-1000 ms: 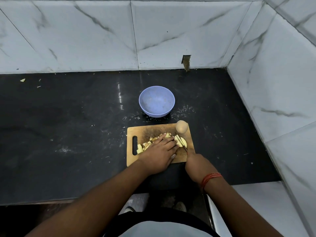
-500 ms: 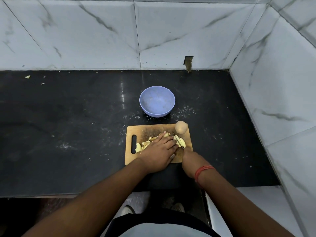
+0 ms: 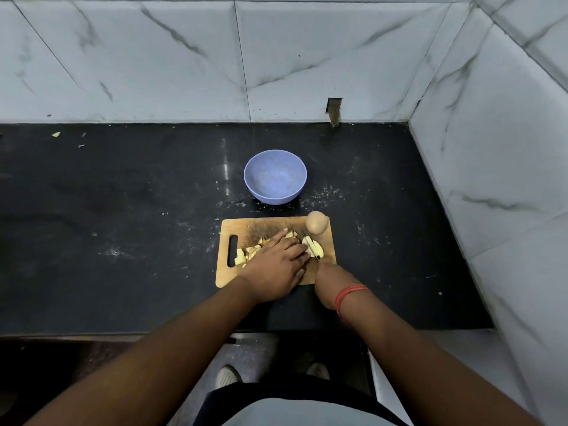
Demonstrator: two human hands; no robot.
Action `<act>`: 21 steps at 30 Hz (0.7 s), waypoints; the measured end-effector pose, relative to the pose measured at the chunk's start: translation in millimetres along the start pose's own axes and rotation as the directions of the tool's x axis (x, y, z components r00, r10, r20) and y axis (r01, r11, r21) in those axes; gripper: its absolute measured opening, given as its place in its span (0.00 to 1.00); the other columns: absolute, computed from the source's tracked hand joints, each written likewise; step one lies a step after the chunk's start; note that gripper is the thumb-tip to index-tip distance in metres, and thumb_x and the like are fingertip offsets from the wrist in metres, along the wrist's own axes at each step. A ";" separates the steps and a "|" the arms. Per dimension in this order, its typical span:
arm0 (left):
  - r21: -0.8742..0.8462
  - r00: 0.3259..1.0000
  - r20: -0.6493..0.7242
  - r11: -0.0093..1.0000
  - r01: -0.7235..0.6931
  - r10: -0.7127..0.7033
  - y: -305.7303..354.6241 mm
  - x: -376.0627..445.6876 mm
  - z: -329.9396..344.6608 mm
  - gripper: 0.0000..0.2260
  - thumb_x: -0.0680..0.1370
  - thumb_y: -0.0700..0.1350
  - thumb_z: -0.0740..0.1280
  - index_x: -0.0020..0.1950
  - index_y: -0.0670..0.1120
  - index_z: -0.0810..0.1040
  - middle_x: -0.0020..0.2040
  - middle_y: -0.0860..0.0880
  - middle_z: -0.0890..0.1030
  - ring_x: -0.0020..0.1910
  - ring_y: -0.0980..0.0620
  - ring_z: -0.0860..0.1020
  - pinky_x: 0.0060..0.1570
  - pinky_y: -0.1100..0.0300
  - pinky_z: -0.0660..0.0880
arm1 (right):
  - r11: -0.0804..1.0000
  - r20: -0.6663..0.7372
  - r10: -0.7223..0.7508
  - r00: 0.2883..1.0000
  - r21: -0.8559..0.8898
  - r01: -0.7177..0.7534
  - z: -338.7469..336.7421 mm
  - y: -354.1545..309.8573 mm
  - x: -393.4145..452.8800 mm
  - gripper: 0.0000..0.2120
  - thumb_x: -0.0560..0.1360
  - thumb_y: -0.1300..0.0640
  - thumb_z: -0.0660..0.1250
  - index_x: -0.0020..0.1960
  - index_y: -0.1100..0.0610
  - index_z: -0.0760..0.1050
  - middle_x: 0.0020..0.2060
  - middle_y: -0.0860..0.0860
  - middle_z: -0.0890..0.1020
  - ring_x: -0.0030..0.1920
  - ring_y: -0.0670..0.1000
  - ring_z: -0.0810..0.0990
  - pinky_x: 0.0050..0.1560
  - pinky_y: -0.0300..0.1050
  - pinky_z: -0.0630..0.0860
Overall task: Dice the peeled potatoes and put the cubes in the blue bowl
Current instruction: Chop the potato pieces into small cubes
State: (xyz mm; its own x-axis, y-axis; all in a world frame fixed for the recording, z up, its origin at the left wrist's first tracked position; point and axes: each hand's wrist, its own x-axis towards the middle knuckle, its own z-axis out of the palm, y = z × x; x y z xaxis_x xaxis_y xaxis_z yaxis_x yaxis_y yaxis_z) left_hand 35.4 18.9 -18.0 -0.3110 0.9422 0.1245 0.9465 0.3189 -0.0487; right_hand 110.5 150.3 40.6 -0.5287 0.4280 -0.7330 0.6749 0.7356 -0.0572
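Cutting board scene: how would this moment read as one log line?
step: dicing | left hand: steadies potato piece | right hand: grips knife | blue bowl: empty | whole potato: waiting

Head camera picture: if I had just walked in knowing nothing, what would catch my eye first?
Probably the two hands at work on the wooden cutting board in the middle of the dark counter: the left hand presses down on pale potato pieces while the right hand works a knife through a potato slice. Just behind the board stands the blue bowl, with no cubes in it, and a whole peeled potato waits at the board's far right corner.
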 end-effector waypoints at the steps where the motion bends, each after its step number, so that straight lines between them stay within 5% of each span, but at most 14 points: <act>1: 0.011 1.000 0.013 1.000 0.007 -0.007 1.1 0.5 -1.8 0.21 0.82 0.55 0.58 0.69 0.48 0.79 0.67 0.50 0.79 0.67 0.47 0.73 0.77 0.43 0.57 | 1.000 -0.008 -0.014 1.000 -0.001 0.014 1.1 1.7 -0.4 0.27 0.77 0.62 0.64 0.73 0.60 0.57 0.63 0.59 0.75 0.63 0.58 0.76 0.60 0.50 0.72; 10: 0.028 0.994 0.072 0.996 0.080 -0.082 13.2 3.0 -9.1 0.25 0.81 0.56 0.52 0.69 0.48 0.79 0.67 0.49 0.78 0.68 0.46 0.73 0.78 0.44 0.54 | 0.993 -0.047 -0.104 0.993 -0.055 0.101 30.7 49.0 -21.8 0.24 0.76 0.66 0.57 0.71 0.61 0.58 0.61 0.60 0.77 0.60 0.57 0.78 0.58 0.50 0.73; 14: 0.011 0.992 0.052 0.994 0.112 -0.113 17.1 1.2 -8.2 0.24 0.81 0.56 0.53 0.67 0.49 0.80 0.66 0.49 0.78 0.70 0.46 0.71 0.78 0.45 0.48 | 0.975 -0.053 -0.220 0.974 -0.048 0.218 35.4 84.0 -36.5 0.15 0.78 0.65 0.56 0.64 0.63 0.64 0.55 0.59 0.79 0.54 0.57 0.81 0.45 0.43 0.70; 19: -0.064 0.976 0.117 0.979 0.191 -0.183 17.1 -1.0 -9.7 0.25 0.81 0.58 0.50 0.72 0.51 0.75 0.76 0.44 0.68 0.79 0.43 0.59 0.79 0.42 0.47 | 0.920 -0.187 -0.202 0.961 0.299 0.252 20.0 96.0 -50.4 0.08 0.83 0.52 0.53 0.55 0.57 0.64 0.45 0.54 0.76 0.41 0.55 0.81 0.29 0.46 0.78; 21: -0.073 0.966 0.178 0.976 0.203 -0.188 15.0 1.2 -9.7 0.27 0.81 0.60 0.48 0.75 0.52 0.71 0.79 0.43 0.63 0.81 0.43 0.53 0.79 0.41 0.44 | 0.893 -0.278 -0.209 0.938 0.337 0.299 12.7 85.4 -46.7 0.07 0.83 0.51 0.54 0.52 0.55 0.63 0.44 0.54 0.76 0.40 0.55 0.80 0.30 0.46 0.76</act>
State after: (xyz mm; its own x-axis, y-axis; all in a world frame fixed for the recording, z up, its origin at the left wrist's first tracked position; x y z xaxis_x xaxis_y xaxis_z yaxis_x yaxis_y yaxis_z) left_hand 50.0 23.8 -9.0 -0.4932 0.8686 -0.0474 0.8674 0.4952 0.0498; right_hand 199.3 186.5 61.3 -0.7799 0.3936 -0.4867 0.6180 0.6076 -0.4989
